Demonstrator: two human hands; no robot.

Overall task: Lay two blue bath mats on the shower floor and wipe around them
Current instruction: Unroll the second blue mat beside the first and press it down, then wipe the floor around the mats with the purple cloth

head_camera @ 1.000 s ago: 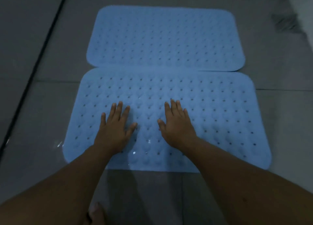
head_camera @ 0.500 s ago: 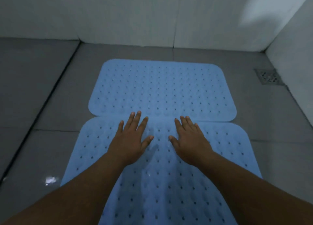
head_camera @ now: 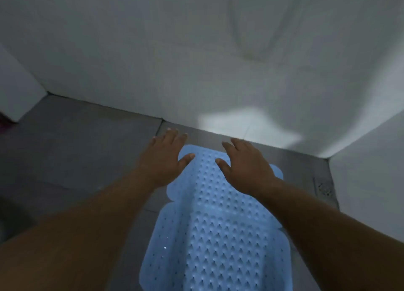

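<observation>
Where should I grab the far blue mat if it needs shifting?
Probably at the far mat's rounded far-left corner beside the left hand, coming in from the wall side. It seems to lie flat on the grey floor, so only a thin edge offers purchase; pinch it between thumb and fingers. The right hand covers the other corner.

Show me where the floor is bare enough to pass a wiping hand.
Widest bare floor lies left of the far mat and near mat, out to the left wall. A narrower strip runs between the far mat and the back wall. Tightest: the right side by the drain, under the right hand. The left hand is open.
</observation>
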